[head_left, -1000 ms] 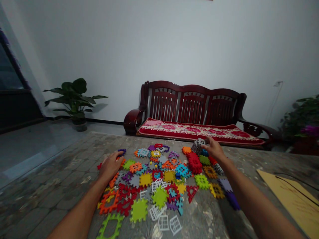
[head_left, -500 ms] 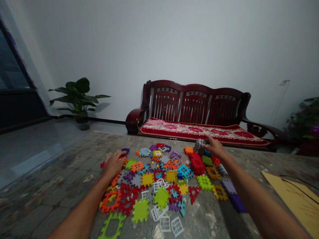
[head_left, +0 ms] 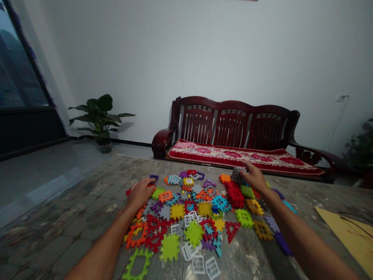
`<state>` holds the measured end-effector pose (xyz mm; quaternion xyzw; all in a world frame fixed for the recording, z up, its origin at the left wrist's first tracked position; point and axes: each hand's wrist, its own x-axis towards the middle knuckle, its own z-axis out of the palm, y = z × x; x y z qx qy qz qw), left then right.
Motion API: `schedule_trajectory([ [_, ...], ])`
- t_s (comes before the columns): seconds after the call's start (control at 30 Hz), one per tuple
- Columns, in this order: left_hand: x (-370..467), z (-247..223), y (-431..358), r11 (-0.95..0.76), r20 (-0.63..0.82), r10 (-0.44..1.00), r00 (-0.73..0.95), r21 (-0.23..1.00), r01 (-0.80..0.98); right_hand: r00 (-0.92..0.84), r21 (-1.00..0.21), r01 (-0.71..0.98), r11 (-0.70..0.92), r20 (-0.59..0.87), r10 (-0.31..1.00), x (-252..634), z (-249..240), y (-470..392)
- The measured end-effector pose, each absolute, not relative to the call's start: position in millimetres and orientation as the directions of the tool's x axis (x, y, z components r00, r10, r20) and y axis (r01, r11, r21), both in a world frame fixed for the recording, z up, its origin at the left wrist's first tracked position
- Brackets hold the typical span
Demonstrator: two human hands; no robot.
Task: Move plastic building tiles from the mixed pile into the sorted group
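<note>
Many flat, notched plastic pieces in several colours lie spread over the grey patterned table cover (head_left: 96, 194). My left hand (head_left: 140, 192) rests at the left edge of the spread, beside a dark purple piece (head_left: 154, 177) and over some orange and red pieces. Its fingers lie fairly flat and apart. My right hand (head_left: 254, 177) is at the far right of the spread, its fingers closed around a grey stack of pieces (head_left: 237, 175). Just nearer stands a red stack (head_left: 234, 194). White window-shaped pieces (head_left: 198, 264) lie at the near side.
Beyond the table is a dark red wooden bench (head_left: 221, 124) with a red floral cushion (head_left: 241, 153). A yellow sheet (head_left: 346, 233) with dark thin cords lies at the right. A potted plant (head_left: 101, 116) stands on the floor at the far left.
The whole view has shifted slightly, with the scene a little farther right. Both hands stay at about the same places among the pieces; more pieces show behind my right wrist.
</note>
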<state>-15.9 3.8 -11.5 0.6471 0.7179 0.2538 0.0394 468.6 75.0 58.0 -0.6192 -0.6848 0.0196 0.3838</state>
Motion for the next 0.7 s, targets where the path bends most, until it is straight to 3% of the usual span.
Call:
schedule_trajectory([
  [0.13,-12,-9,3,0.030,0.267,0.953,-0.146,0.396,0.918,-0.118,-0.570,0.716,0.403,0.470,0.875,398,43,36],
  [0.27,-8,-3,-1,0.006,0.267,0.955,-0.126,0.409,0.913,-0.293,-0.559,0.673,0.484,0.400,0.869,325,16,7],
  [0.53,-8,-2,-2,-0.016,0.267,0.958,-0.106,0.416,0.909,-0.353,-0.375,0.829,0.415,0.225,0.908,260,23,6],
  [0.7,-7,-2,-1,-0.026,0.276,0.957,-0.094,0.400,0.916,-0.397,-0.376,0.811,0.448,0.208,0.894,256,21,-2],
])
